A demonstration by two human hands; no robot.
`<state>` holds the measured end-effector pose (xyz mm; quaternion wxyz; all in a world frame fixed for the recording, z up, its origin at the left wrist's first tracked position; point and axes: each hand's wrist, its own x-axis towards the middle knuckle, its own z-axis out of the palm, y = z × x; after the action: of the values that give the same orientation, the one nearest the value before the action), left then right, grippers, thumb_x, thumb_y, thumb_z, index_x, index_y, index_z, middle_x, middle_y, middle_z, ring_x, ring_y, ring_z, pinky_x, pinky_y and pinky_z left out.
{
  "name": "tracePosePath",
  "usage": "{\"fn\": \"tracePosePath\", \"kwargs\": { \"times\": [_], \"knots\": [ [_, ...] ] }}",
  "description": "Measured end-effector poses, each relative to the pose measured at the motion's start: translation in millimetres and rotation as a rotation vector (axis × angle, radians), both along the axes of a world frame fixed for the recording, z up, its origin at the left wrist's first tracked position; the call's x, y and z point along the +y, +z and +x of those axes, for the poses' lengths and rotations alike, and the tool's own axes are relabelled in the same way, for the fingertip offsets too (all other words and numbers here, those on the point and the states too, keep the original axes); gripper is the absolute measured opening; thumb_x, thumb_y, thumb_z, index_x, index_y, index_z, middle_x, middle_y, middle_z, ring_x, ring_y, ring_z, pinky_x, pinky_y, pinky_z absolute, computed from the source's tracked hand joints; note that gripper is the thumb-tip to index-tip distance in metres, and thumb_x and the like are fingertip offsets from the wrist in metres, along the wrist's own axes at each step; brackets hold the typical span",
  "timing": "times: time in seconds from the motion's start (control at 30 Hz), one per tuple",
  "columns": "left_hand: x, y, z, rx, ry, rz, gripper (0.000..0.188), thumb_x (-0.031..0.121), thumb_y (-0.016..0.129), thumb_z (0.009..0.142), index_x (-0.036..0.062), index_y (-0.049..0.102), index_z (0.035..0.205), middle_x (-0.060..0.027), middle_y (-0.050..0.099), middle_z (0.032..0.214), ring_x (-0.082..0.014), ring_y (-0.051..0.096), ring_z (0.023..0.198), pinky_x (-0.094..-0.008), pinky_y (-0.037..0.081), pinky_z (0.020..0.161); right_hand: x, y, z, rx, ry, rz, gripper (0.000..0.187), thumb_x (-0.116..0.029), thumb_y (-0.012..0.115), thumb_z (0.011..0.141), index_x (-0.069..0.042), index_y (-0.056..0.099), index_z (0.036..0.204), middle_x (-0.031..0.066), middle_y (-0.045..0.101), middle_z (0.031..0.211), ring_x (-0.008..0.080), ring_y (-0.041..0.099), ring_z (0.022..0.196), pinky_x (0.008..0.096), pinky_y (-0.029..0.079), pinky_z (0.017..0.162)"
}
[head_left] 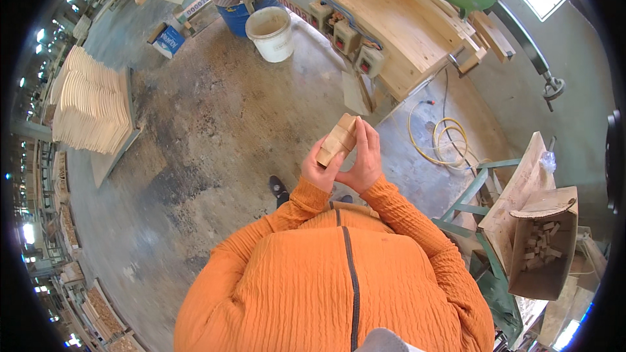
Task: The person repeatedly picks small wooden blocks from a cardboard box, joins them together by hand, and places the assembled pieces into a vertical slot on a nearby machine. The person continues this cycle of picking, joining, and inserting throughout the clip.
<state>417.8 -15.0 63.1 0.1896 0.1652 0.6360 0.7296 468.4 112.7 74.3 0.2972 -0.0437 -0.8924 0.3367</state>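
On the left I see a stack of pale panels (91,104) on the floor (208,137), then a blue box (169,40), a blue drum (235,13) and, just beside it, a white bucket (271,38) that takes up floor next to the bench (407,58). Further right a yellow hose (462,129) lies coiled, and past it an open carton (562,248) holds wood bits (541,245). The wood block (340,138) is mid-room, held up before the person's body: the left hand (316,171) curls round its left side, the right hand (366,161) lays bent fingers along its right, both closed in on it
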Motion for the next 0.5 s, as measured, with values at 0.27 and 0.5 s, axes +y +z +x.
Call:
{"fn": "tracePosePath", "kwargs": {
  "times": [0.27, 0.5],
  "knots": [
    [-52.5, 26.4, -115.5, -0.793, -0.463, 0.389, 0.08, 0.067, 0.043, 0.09, 0.0, 0.044, 0.135, -0.0146, 0.059, 0.12, -0.0246, 0.063, 0.101, -0.0351, 0.054, 0.085, -39.0, 1.4, -66.7, 0.015, 0.055, -0.074, 0.114, -0.024, 0.086, 0.05, 0.002, 0.027, 0.144, 0.0211, 0.039, 0.135, 0.0388, 0.04, 0.123, 0.0474, 0.036, 0.102],
    [-94.5, -8.7, -188.6, -0.7, -0.556, 0.08, 0.077, 0.07, 0.036, 0.091, 0.0014, 0.054, 0.122, -0.0128, 0.064, 0.095, -0.0235, 0.065, 0.081, -0.0349, 0.057, 0.065, -104.7, -1.6, -121.3, -0.071, 0.085, 0.085, 0.111, -0.027, 0.086, 0.05, 0.0, 0.03, 0.142, 0.0197, 0.04, 0.135, 0.0387, 0.041, 0.122, 0.0474, 0.034, 0.101]
  ]
}}
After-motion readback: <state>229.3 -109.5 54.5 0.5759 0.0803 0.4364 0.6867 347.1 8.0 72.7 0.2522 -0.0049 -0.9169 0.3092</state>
